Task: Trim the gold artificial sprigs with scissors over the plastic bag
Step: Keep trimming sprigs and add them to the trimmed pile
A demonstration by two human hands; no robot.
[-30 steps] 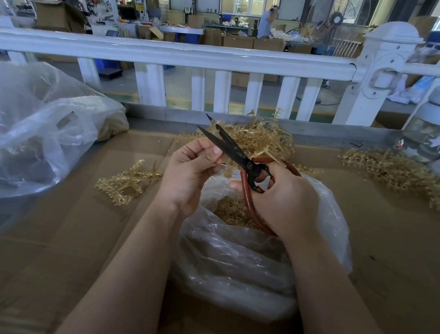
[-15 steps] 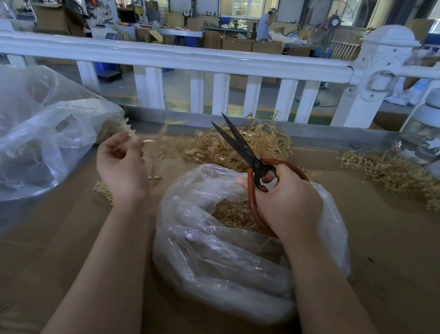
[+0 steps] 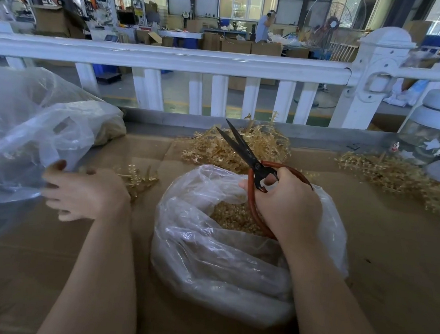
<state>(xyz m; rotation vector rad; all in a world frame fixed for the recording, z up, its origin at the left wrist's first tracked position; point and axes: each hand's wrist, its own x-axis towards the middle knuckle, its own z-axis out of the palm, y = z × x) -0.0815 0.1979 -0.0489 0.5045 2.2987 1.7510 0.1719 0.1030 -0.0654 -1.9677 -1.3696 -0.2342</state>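
Here, the gold sprigs lie in three lots on the cardboard-covered table (image 3: 390, 259): a heaped pile (image 3: 215, 150) at the far middle, a looser spread (image 3: 397, 178) to the far right, and a few single pieces (image 3: 139, 179) just beside my left hand. The clear plastic bag (image 3: 219, 267) sits near the middle, its mouth open upward, and inside it I can see a layer of small gold trimmings (image 3: 233, 215). My right hand (image 3: 289, 206) is over the bag's mouth, fingers curled through the orange-red loop handles of the scissors (image 3: 255, 167); the dark blades point up and away toward the far pile and stand slightly parted, with nothing between them. My left hand (image 3: 85, 195) is off to the left, fingers spread and loosely extended, fingertips against the edge of a second, larger clear plastic bag (image 3: 32, 131). I cannot tell whether it holds anything. That bag is crumpled, with pale yellowish contents bunched at its far right end (image 3: 108, 131); what they are I cannot make out. At the far right stands a glass jar (image 3: 429, 136) with a white lid and white star marks. A white railing (image 3: 169, 57) runs along the far edge of the table.
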